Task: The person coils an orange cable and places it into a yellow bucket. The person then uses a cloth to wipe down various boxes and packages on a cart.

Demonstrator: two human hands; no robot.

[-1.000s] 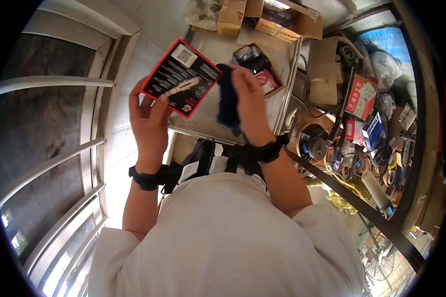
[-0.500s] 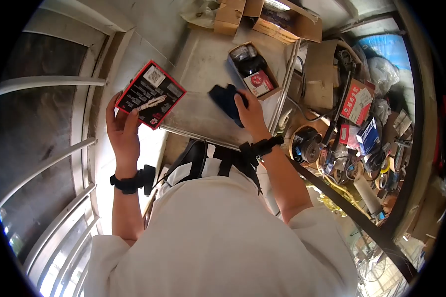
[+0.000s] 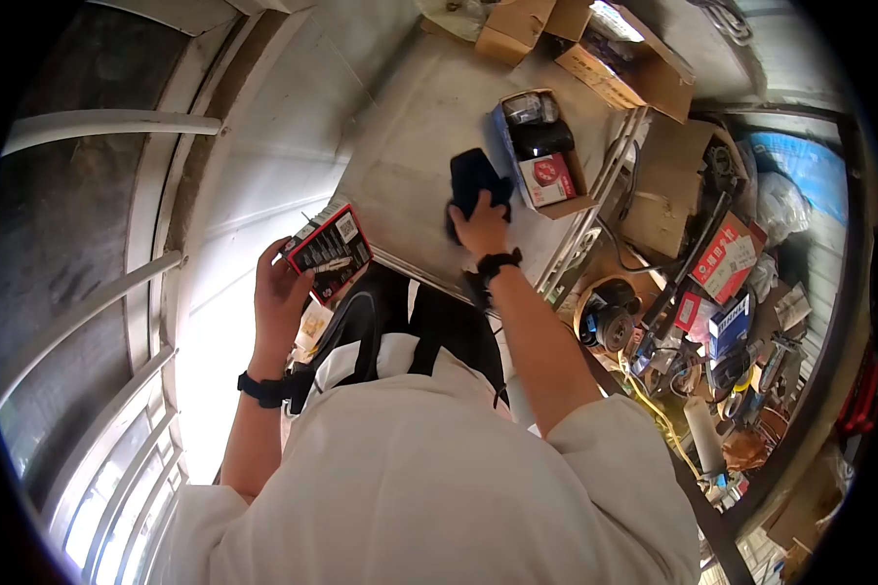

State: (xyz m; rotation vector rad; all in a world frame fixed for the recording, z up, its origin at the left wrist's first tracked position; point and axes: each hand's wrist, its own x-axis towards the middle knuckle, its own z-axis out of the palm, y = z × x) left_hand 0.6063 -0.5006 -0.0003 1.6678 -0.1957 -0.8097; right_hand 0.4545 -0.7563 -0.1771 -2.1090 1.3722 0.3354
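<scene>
My left hand (image 3: 281,300) grips a black box with a red edge (image 3: 334,255), tilted, with a QR code and a pale printed picture on its face. It is held off the left front corner of the metal table (image 3: 400,156). My right hand (image 3: 484,226) has its fingers on a dark blue cloth (image 3: 476,180) lying on the table. Just right of the cloth sits an open carton (image 3: 576,204) holding a red and white box (image 3: 547,179) and dark and clear wrapped items.
Open cardboard boxes (image 3: 595,73) stand at the table's far edge. To the right, a shelf holds a large carton (image 3: 665,185), a red box (image 3: 727,257), a blue box (image 3: 730,328), a cable reel (image 3: 610,314) and clutter. White window bars (image 3: 88,297) run along the left.
My left hand has lowered the box and turned it so that its side shows. My right hand has moved the cloth down onto the table. The camera view has shifted.
</scene>
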